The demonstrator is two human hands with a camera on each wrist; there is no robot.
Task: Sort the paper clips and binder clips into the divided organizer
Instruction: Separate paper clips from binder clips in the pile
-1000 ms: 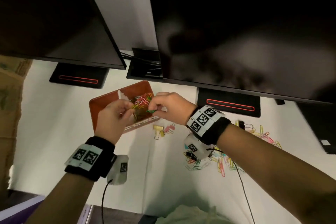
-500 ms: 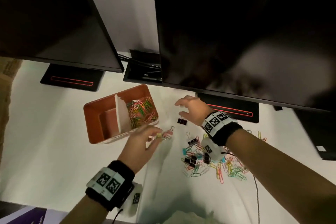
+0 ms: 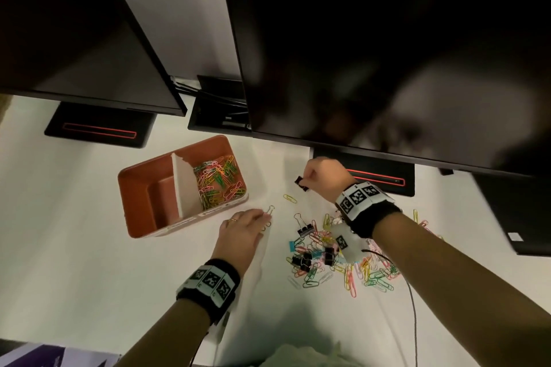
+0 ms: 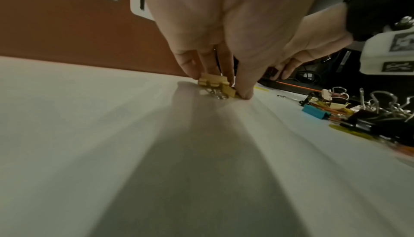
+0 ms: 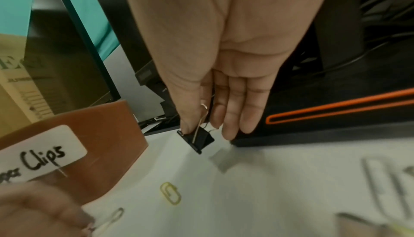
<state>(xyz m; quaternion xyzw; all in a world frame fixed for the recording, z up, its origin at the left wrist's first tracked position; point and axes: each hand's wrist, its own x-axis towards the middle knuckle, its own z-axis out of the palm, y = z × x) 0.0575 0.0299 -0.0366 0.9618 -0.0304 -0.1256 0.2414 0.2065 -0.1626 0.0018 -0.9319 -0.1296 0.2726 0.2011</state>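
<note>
Pinching a black clip (image 5: 197, 139) by its wire handle, right hand (image 3: 325, 179) sits right of the organizer (image 3: 143, 205); left hand (image 3: 241, 232), nearer, pinches gold clips (image 4: 216, 84).

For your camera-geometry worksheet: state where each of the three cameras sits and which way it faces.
Head: on the head, looking down at organizer, both hands, forearms.
Left wrist: low along left hand, fingertips on gold binder clips.
Right wrist: along right hand pinching black binder clip.
Shared: the black binder clip also appears from the head.
</note>
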